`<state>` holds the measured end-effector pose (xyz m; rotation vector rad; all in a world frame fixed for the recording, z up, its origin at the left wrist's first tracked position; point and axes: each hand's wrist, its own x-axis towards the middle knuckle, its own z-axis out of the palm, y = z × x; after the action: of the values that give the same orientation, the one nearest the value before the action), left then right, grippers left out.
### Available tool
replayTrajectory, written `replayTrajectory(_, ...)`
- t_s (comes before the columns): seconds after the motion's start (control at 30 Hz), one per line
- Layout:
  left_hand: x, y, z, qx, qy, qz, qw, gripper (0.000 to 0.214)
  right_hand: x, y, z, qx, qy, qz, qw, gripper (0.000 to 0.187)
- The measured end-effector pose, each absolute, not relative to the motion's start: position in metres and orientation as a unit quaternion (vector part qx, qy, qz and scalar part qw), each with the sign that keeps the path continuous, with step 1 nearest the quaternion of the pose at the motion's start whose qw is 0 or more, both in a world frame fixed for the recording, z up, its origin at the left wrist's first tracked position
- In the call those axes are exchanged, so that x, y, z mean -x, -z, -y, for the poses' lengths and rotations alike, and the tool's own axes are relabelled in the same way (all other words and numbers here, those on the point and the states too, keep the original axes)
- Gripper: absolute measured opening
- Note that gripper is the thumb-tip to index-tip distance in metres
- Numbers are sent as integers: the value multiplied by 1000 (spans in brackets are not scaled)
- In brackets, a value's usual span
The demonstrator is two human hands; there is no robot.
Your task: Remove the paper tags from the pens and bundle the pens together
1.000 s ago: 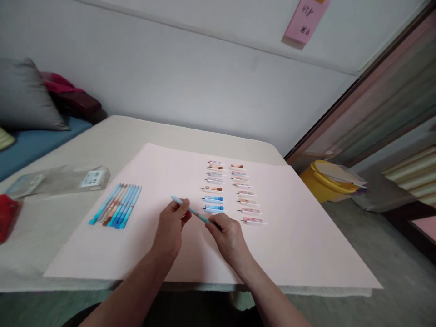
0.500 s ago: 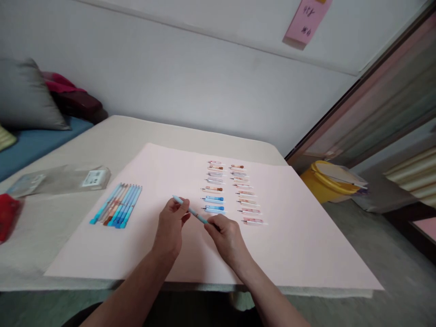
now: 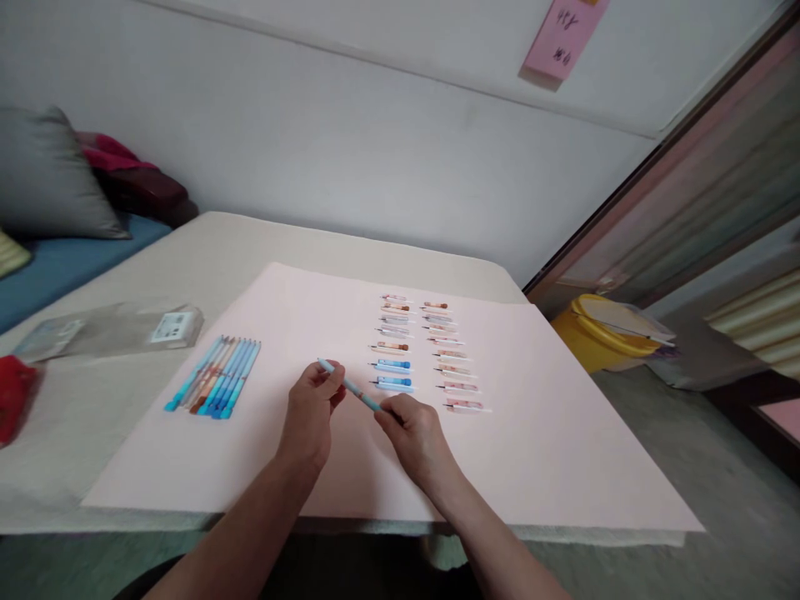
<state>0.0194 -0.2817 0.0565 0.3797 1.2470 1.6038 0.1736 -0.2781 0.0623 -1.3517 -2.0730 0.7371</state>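
Observation:
A light blue pen [image 3: 355,389] is held between my two hands over the pink sheet [image 3: 525,467], slanting down to the right. My left hand [image 3: 312,408] pinches it near its upper left end. The lower right end sits inside the closed fingers of my right hand [image 3: 409,429], which hide it. Left of my hands lies a row of several pens [image 3: 216,379] in blue, brown and grey, side by side. Beyond my right hand, two columns of separated pen parts [image 3: 393,364] lie on the sheet, with blue, brown and pink printed pieces.
A clear plastic bag [image 3: 118,327] with a white label lies at the left of the cloth-covered table [image 3: 325,237]. By the left edge is a red object [image 3: 16,396]. A yellow bucket [image 3: 578,342] stands on the floor to the right. A white wall [image 3: 375,150] rises behind the table.
My left hand has shifted very slightly left on the pen. My right hand and the things on the table stay where they were.

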Motion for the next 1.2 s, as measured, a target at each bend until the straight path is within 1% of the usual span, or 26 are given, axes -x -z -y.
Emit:
replayTrajectory(0.07, -18, -56, 281, -163, -673, -506, 514, 23, -174, -63, 278, 503, -275, 771, 277, 12)
replayTrajectory(0.2, -17, -57, 281, -166, -679, -476, 534, 31, -175, -64, 278, 506, -285, 765, 278, 13)
replayTrajectory(0.47, -17, -56, 280, -177, -656, -533, 504, 25, -172, -65, 279, 505, -285, 767, 275, 12)
replayTrajectory(0.7, -15, -60, 280, -173, -674, -477, 537, 36, -174, -65, 277, 510, -300, 756, 278, 15)
replayTrajectory(0.83, -17, -58, 280, -167, -657, -533, 507, 30, -173, -64, 278, 508, -295, 760, 277, 14)
replayTrajectory(0.9, -17, -56, 279, -169, -657, -538, 501, 28, -173, -64, 279, 504, -292, 763, 279, 12)
replayTrajectory(1.1, -15, -59, 279, -178, -677, -485, 524, 37, -173, -66, 278, 510, -303, 756, 276, 14)
replayTrajectory(1.2, -16, -62, 280, -169, -680, -478, 530, 38, -173, -66, 278, 513, -308, 750, 281, 15)
